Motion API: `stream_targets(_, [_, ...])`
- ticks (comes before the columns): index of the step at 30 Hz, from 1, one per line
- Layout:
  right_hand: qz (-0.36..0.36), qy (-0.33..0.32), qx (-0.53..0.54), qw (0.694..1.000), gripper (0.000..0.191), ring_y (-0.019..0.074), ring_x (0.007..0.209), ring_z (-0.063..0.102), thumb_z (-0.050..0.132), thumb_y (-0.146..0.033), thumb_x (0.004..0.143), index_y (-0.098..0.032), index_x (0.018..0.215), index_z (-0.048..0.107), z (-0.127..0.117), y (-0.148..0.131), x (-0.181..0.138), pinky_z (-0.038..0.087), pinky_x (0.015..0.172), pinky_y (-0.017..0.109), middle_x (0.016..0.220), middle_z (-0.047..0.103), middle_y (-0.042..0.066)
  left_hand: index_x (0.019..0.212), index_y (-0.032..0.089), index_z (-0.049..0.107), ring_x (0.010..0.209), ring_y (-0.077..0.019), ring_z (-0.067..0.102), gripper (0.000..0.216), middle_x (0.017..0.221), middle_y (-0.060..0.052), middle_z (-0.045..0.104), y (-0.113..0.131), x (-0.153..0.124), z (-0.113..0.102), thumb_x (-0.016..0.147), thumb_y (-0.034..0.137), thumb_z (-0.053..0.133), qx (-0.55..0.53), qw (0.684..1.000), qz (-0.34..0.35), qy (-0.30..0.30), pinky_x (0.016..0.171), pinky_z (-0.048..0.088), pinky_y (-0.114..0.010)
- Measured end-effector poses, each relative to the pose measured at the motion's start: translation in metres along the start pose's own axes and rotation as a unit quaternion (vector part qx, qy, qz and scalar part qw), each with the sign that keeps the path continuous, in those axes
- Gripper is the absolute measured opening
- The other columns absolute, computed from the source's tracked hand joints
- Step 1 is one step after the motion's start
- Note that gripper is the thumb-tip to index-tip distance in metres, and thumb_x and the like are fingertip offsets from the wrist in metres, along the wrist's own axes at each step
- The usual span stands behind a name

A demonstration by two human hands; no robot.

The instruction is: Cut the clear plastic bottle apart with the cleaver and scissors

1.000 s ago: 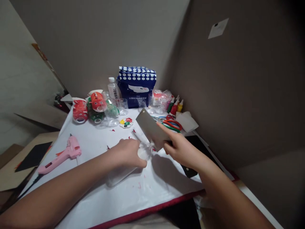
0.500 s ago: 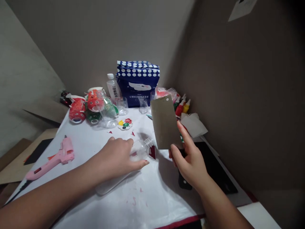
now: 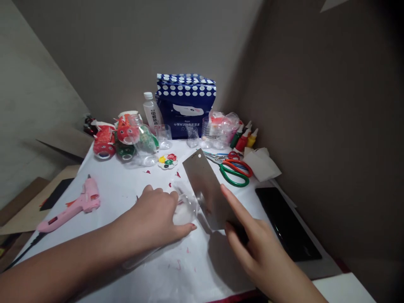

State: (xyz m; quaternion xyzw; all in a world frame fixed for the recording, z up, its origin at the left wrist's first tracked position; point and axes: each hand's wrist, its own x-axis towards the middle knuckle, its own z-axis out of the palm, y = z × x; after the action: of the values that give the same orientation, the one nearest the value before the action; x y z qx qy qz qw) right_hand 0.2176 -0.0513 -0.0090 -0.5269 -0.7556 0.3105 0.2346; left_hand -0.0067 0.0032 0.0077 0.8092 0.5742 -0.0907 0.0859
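Under my left hand lies a clear plastic bottle on its side, its neck end pointing right. My fingers are wrapped over its body and press it to the table. My right hand grips a cleaver by its handle, with the index finger stretched along the broad metal blade. The blade's lower edge is down by the bottle's neck end; whether it touches the plastic I cannot tell. The handle is mostly hidden by my fingers.
A pink glue gun lies left. Behind are red fish figures, a paint palette, a blue bag and cut clear bottles. Scissors, paint bottles and a black phone-like slab stand or lie right.
My right hand has brought the cleaver down from upright to a tilt beside the bottle's neck end. My left hand stays on the bottle. The view has shifted slightly.
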Motion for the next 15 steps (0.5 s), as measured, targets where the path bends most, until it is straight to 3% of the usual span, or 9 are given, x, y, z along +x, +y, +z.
stream_targets(7, [-0.016, -0.012, -0.031, 0.999, 0.076, 0.0107, 0.048, 0.045, 0.040, -0.010, 0.086, -0.025, 0.153, 0.007, 0.003, -0.001, -0.007, 0.038, 0.051, 0.019, 0.062, 0.051, -0.006, 0.091, 0.016, 0.067, 0.081, -0.0359, 0.061, 0.068, 0.078, -0.015, 0.068, 0.004, -0.002, 0.001, 0.069, 0.076, 0.043, 0.007, 1.000, -0.004, 0.008, 0.082, 0.038, -0.049])
stream_targets(11, [-0.057, -0.006, -0.120, 0.991, 0.080, 0.0134, 0.048, 0.050, 0.038, -0.007, 0.083, -0.022, 0.153, 0.003, 0.014, 0.003, -0.007, 0.038, 0.050, 0.021, 0.063, 0.058, -0.003, 0.095, 0.015, 0.068, 0.083, -0.0367, 0.062, 0.064, 0.081, -0.016, 0.070, 0.006, -0.003, 0.000, 0.071, 0.070, 0.045, 0.000, 1.000, 0.006, -0.006, 0.084, 0.040, -0.051])
stream_targets(15, [-0.081, -0.002, -0.223, 0.971, 0.090, 0.0154, 0.046, 0.054, 0.039, -0.002, 0.076, -0.019, 0.152, -0.006, 0.020, 0.002, -0.004, 0.034, 0.047, 0.023, 0.064, 0.064, -0.001, 0.096, 0.017, 0.068, 0.086, -0.0378, 0.063, 0.065, 0.086, -0.016, 0.070, 0.004, -0.002, -0.003, 0.069, 0.071, 0.045, -0.017, 0.999, -0.008, -0.029, 0.073, 0.045, -0.044])
